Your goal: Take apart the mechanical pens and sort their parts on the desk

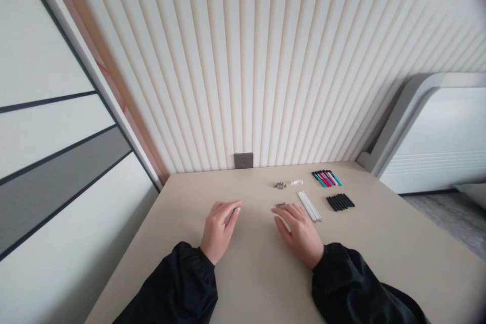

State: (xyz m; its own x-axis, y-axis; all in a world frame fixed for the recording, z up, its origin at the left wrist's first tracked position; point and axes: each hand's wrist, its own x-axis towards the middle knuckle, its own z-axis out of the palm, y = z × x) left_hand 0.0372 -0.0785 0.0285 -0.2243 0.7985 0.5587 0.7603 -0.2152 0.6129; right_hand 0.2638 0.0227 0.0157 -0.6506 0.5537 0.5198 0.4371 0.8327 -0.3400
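Small metal pieces lie just beyond the nearer right hand.
Its thumb and fingers stand apart, nothing visibly held; the left hand pinches something tiny (teal, mostly hidden).

Room between hands, white rods rightward

no text, label, brand, number or sign can be read. any marking on the wall socket is too small to make out. the same goes for the coloured barrels to the right of the socket, the black pieces to its lower right, and the white sticks between those and the socket.
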